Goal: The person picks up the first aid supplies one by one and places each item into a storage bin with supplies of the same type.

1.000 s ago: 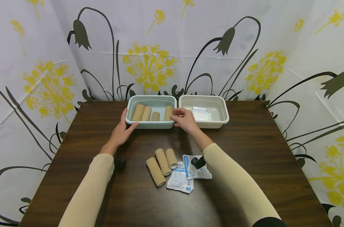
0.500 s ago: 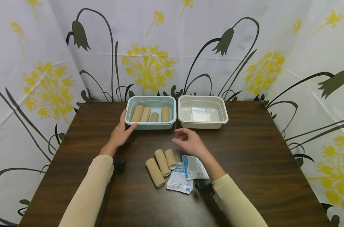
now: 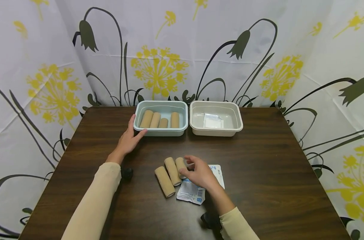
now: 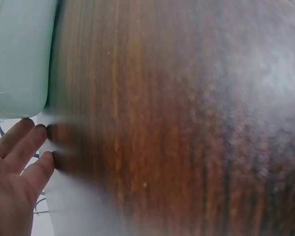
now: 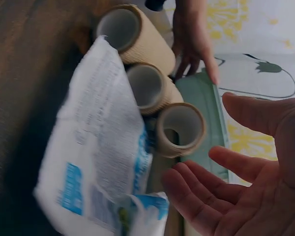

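Observation:
My left hand point(image 3: 127, 143) rests against the left end of the pale blue-green bin point(image 3: 160, 132), thumb at its front rim and fingers along its side. Several tan bandage rolls point(image 3: 146, 119) are in that bin. My right hand point(image 3: 202, 175) is over the front pile, thumb and fingers apart, with nothing held. Nearest its fingertips is the smallest loose bandage roll point(image 5: 196, 128), which has a hollow core. Two longer bandage rolls point(image 3: 164, 182) lie to its left. Beneath the right hand are two white and blue packets point(image 3: 191, 195), partly covered by it.
A cream bin point(image 3: 216, 132) stands right of the blue-green one, with a flat white packet point(image 3: 213, 121) inside. Both bins sit near the back edge of the dark wooden table point(image 3: 278, 186). Behind it hangs a flower-printed curtain point(image 3: 175, 40).
My right hand has left the roll at the right end of the blue-green bin and come back toward me, over the loose pile. That roll stands slightly further left. The left hand keeps its place.

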A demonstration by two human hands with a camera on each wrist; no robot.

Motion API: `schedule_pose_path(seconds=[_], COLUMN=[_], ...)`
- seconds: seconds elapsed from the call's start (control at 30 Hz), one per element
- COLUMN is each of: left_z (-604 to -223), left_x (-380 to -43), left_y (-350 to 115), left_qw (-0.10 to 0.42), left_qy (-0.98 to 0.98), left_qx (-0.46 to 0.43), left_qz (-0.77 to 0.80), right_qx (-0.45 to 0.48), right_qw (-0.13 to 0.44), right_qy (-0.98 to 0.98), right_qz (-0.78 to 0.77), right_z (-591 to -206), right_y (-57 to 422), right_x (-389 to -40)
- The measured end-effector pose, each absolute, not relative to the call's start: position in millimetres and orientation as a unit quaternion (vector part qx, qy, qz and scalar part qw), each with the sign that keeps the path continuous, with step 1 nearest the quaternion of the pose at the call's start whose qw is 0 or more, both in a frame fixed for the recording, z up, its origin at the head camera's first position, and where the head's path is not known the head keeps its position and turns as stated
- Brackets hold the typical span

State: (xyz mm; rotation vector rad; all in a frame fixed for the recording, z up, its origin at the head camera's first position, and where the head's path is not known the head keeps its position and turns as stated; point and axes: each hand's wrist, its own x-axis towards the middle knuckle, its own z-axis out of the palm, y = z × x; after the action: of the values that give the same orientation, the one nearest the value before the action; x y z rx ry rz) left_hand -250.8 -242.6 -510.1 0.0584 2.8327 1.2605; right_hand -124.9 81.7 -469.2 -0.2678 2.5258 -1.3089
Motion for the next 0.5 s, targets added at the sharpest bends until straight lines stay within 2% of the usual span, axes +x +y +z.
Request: schedule_pose_path(seconds=[0.5], left_z=[-506.4], left_x=[-248.7], left_y=[-240.3], left_qw=[0.011], left_qy=[0.917], left_qx=[0.02], left_qz=[0.399], right_qx=[-0.069], right_qw=[0.115], right_qy=[0.892], right_qz=[-0.431], right_z=[-482.9], right_y=[74.8], right_x=[-121.7])
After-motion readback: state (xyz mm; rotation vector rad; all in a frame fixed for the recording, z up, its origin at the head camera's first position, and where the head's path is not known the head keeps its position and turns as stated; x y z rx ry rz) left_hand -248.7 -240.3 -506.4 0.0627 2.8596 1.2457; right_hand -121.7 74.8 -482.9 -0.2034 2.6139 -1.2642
